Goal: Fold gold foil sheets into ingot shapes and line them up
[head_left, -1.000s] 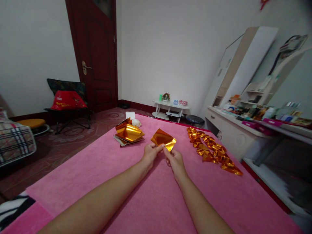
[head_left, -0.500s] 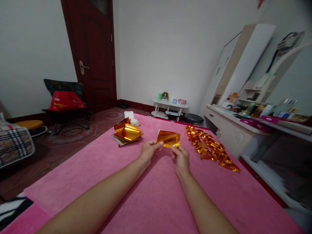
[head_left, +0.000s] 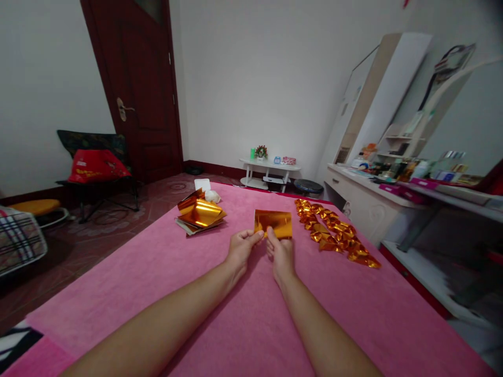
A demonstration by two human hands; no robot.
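Both my hands hold one folded gold foil sheet (head_left: 274, 223) just above the pink bed cover (head_left: 243, 314). My left hand (head_left: 240, 248) pinches its lower left corner between thumb and fingers. My right hand (head_left: 281, 254) grips the lower edge close beside the left. The sheet stands upright as a flat rectangle. A stack of gold foil sheets (head_left: 199, 214) lies to the left of my hands. A row of several folded gold foil pieces (head_left: 336, 232) stretches along the right.
A white object (head_left: 208, 190) lies at the bed's far edge. A dark red door (head_left: 135, 89), a chair with a red bag (head_left: 95, 165) and a small white table (head_left: 269, 170) stand beyond. A cluttered white dresser (head_left: 377, 193) runs along the right.
The foil went from a tilted, half-open shape to a flat upright rectangle. My right hand slid left along its lower edge toward my left hand. The view shifted slightly left.
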